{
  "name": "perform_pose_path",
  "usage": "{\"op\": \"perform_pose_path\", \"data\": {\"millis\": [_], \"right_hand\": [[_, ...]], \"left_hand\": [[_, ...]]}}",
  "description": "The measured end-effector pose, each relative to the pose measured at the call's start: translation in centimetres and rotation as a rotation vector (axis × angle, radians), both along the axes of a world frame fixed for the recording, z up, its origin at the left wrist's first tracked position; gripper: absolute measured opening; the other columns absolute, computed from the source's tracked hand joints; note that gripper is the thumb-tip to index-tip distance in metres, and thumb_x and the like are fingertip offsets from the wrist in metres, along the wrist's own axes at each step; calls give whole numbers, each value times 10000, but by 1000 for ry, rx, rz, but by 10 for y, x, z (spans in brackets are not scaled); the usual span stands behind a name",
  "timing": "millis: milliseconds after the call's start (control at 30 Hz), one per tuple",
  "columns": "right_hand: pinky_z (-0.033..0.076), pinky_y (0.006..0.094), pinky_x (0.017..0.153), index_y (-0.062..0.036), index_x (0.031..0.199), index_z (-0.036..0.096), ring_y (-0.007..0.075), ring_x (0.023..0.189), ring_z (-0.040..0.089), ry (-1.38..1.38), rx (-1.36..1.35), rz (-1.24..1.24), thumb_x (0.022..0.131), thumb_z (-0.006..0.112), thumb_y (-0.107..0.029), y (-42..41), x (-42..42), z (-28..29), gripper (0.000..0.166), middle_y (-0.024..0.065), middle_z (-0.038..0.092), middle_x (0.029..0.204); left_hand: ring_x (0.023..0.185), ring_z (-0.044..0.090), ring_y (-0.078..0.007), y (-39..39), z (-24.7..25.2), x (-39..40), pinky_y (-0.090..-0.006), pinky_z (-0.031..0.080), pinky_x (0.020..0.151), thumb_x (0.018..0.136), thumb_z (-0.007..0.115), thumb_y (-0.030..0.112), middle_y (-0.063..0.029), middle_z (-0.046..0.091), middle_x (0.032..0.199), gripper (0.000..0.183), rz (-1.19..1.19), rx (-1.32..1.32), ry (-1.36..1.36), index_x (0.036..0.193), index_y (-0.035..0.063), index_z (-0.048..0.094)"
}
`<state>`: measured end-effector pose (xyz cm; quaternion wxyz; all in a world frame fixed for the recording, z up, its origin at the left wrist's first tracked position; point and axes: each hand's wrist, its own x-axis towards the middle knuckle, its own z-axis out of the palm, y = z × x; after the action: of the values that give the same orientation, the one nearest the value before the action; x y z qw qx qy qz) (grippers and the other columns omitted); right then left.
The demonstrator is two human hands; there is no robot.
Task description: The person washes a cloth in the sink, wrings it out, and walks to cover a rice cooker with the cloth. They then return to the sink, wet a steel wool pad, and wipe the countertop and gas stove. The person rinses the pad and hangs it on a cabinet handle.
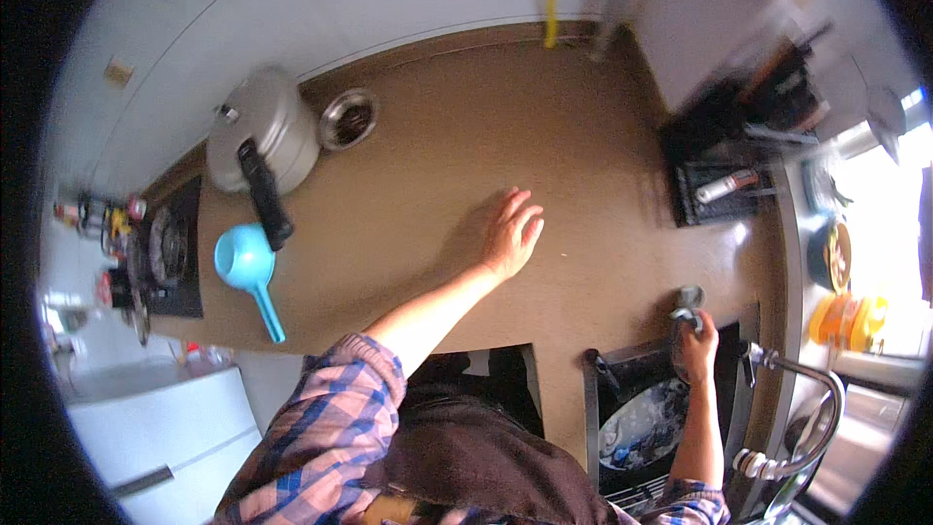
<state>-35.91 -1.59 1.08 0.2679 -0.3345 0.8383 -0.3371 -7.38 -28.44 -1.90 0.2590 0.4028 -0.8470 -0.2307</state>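
Note:
My left hand is spread above the brown countertop, fingers apart, with nothing in it. At the right, my right hand grips a small object at the sink's far edge; blur hides what it is. Just beyond it is a small round grey item that I cannot identify. Below my right hand, a pale basin with dishes or cloths sits in the dark sink. Left of my left hand lie a light-blue plastic dipper and a pressure cooker with a black handle.
A steel bowl stands beside the cooker. A gas stove is at the far left. At the right are a black rack, a curved metal faucet and an orange-yellow container on the windowsill. A yellow hose hangs at the back.

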Motion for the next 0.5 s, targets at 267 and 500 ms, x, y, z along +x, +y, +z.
{"op": "perform_pose_path", "data": {"millis": [267, 500], "right_hand": [[213, 473, 990, -89, 1143, 524, 308, 1259, 270, 760, 66, 283, 818, 513, -352, -175, 193, -33, 418, 97, 354, 1347], [234, 496, 969, -106, 1172, 480, 317, 1230, 293, 882, 70, 312, 795, 529, -336, -206, 220, -35, 444, 90, 382, 1307]], "left_hand": [[901, 558, -178, -12, -32, 210, -308, 477, 737, 890, 479, 134, -116, 525, 1057, 303, 426, 294, 348, 1178, 59, 425], [829, 582, -219, -143, -1, 198, -345, 515, 738, 902, 449, 191, -141, 413, 1125, 590, 897, 827, 1267, 1354, 121, 75]]}}
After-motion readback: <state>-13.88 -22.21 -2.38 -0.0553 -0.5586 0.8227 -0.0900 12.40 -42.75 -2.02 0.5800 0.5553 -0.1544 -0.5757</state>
